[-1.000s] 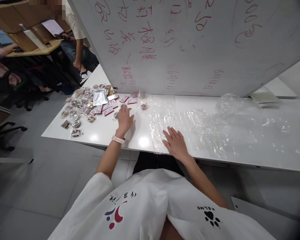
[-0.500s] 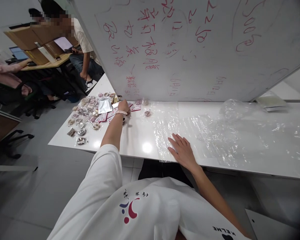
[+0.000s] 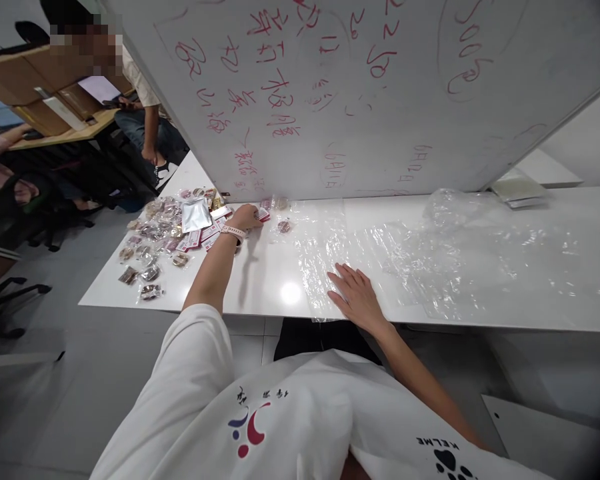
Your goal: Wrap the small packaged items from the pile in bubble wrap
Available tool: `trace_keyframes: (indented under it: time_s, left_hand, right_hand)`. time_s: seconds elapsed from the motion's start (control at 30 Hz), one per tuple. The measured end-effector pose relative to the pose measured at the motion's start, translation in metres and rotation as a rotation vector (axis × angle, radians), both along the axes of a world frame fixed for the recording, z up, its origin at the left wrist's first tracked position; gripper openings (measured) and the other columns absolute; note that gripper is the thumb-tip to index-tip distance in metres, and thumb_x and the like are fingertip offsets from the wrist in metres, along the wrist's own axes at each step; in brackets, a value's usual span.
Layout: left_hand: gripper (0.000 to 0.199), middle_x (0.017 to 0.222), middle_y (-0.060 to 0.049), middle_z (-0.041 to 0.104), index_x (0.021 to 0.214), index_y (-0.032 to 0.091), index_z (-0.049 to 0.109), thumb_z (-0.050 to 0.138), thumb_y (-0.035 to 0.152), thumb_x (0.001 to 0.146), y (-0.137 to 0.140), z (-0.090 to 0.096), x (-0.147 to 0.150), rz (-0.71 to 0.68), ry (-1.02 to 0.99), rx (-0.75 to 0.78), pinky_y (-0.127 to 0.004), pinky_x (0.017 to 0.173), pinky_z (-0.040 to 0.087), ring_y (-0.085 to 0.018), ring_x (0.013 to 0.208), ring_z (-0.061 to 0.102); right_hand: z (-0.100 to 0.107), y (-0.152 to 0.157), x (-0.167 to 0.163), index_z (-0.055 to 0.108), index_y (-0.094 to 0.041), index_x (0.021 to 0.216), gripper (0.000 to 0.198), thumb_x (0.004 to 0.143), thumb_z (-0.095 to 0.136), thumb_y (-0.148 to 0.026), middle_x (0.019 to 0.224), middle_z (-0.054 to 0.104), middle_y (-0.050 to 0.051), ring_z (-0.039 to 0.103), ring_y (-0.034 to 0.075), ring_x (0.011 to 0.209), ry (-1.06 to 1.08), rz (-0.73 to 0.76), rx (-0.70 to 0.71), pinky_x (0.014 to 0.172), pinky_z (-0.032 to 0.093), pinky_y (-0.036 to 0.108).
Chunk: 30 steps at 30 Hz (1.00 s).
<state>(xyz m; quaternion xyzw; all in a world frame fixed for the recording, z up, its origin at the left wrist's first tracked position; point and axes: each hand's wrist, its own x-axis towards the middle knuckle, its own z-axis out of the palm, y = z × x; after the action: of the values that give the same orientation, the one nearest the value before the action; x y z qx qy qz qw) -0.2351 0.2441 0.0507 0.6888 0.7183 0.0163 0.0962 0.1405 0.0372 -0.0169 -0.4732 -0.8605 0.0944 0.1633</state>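
My left hand (image 3: 244, 219), with a pale watch band at the wrist, reaches to the far left part of the white table. Its fingers are curled down over a red-and-white card (image 3: 264, 215) whose end shows past the fingertips. More red-and-white cards (image 3: 210, 232) lie just left of this hand, beside a silver pouch (image 3: 197, 215). My right hand (image 3: 356, 293) rests palm down on clear plastic bags (image 3: 320, 267), fingers stretched out. A small clear-wrapped packet (image 3: 284, 227) lies between the hands, nearer the whiteboard.
Many small clear-wrapped packets (image 3: 153, 230) are heaped at the table's left end. A whiteboard (image 3: 305, 153) with red writing stands along the back edge. Crumpled clear plastic (image 3: 455, 213) spreads to the right, near a stack of papers (image 3: 519, 189). Another person (image 3: 147, 113) sits at the back left.
My left hand has shifted slightly right over the cards and covers more of one. My right hand stays flat on the plastic. The whole view has swung a little right.
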Motion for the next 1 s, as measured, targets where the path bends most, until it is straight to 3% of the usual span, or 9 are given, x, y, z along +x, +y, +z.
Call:
trace_keyframes:
  time_s: [0.17, 0.3, 0.4, 0.5, 0.63, 0.77, 0.87, 1.0]
  left_hand:
    - [0.025, 0.080, -0.016, 0.069, 0.077, 0.014, 0.068, 0.079, 0.030, 0.061, -0.008, 0.011, 0.005, 0.037, 0.101, -0.030, -0.040, 0.080, 0.048, -0.036, 0.091, 0.064]
    - [0.030, 0.095, -0.022, 0.067, 0.087, 0.010, 0.067, 0.073, 0.034, 0.071, -0.034, 0.036, 0.017, 0.088, 0.200, 0.145, -0.048, 0.089, 0.045, -0.042, 0.104, 0.059]
    - [0.031, 0.102, -0.020, 0.064, 0.096, 0.011, 0.063, 0.068, 0.036, 0.078, -0.064, 0.061, 0.041, 0.046, 0.191, 0.338, -0.052, 0.093, 0.043, -0.042, 0.111, 0.054]
    - [0.028, 0.098, -0.014, 0.062, 0.099, 0.016, 0.060, 0.066, 0.038, 0.082, -0.099, 0.074, 0.081, -0.052, 0.077, 0.365, -0.046, 0.085, 0.046, -0.035, 0.103, 0.055]
    - [0.015, 0.091, -0.010, 0.061, 0.092, 0.020, 0.059, 0.065, 0.031, 0.084, -0.137, 0.053, 0.140, -0.197, -0.116, 0.227, -0.035, 0.066, 0.046, -0.024, 0.084, 0.056]
    - [0.018, 0.086, -0.010, 0.062, 0.083, 0.018, 0.058, 0.063, 0.035, 0.087, -0.160, 0.014, 0.184, -0.390, -0.146, 0.083, -0.034, 0.062, 0.042, -0.023, 0.079, 0.055]
    - [0.019, 0.090, -0.011, 0.063, 0.085, 0.017, 0.060, 0.063, 0.036, 0.088, -0.168, -0.004, 0.198, -0.425, -0.112, 0.036, -0.034, 0.063, 0.041, -0.023, 0.081, 0.056]
    - [0.022, 0.092, -0.011, 0.063, 0.089, 0.017, 0.061, 0.062, 0.039, 0.089, -0.168, -0.006, 0.198, -0.418, -0.097, 0.020, -0.033, 0.063, 0.040, -0.023, 0.082, 0.057]
  right_hand:
    - [0.001, -0.001, -0.009, 0.041, -0.023, 0.152, 0.057, 0.104, 0.026, -0.049, 0.162, 0.029, 0.007, 0.022, 0.024, 0.151, -0.012, 0.012, -0.064, 0.122, 0.022, 0.049]
    - [0.004, -0.008, -0.040, 0.037, -0.021, 0.154, 0.060, 0.104, 0.025, -0.051, 0.164, 0.021, 0.008, 0.017, 0.024, 0.153, 0.020, 0.040, -0.165, 0.123, 0.021, 0.048]
    - [0.008, -0.010, -0.059, 0.034, -0.021, 0.155, 0.060, 0.104, 0.026, -0.051, 0.164, 0.021, 0.007, 0.017, 0.023, 0.153, 0.106, 0.099, -0.233, 0.122, 0.024, 0.047]
    - [0.015, -0.003, -0.057, 0.038, -0.024, 0.154, 0.057, 0.104, 0.025, -0.049, 0.161, 0.032, 0.004, 0.025, 0.020, 0.151, 0.213, 0.076, -0.222, 0.121, 0.028, 0.046]
    - [0.014, 0.025, -0.010, 0.049, -0.028, 0.146, 0.051, 0.105, 0.023, -0.043, 0.158, 0.038, 0.002, 0.024, 0.026, 0.151, 0.160, -0.170, -0.079, 0.122, 0.017, 0.059]
    - [-0.009, 0.057, 0.070, 0.052, -0.021, 0.143, 0.051, 0.104, 0.027, -0.042, 0.155, 0.043, 0.009, 0.030, 0.031, 0.147, 0.021, -0.397, -0.013, 0.117, 0.022, 0.060]
    - [-0.025, 0.071, 0.133, 0.057, -0.013, 0.138, 0.054, 0.102, 0.029, -0.043, 0.148, 0.050, 0.016, 0.038, 0.033, 0.142, -0.012, -0.534, 0.048, 0.113, 0.029, 0.057]
    - [-0.023, 0.074, 0.193, 0.062, -0.006, 0.129, 0.059, 0.101, 0.027, -0.045, 0.140, 0.054, 0.025, 0.041, 0.037, 0.137, -0.009, -0.678, 0.106, 0.107, 0.031, 0.060]
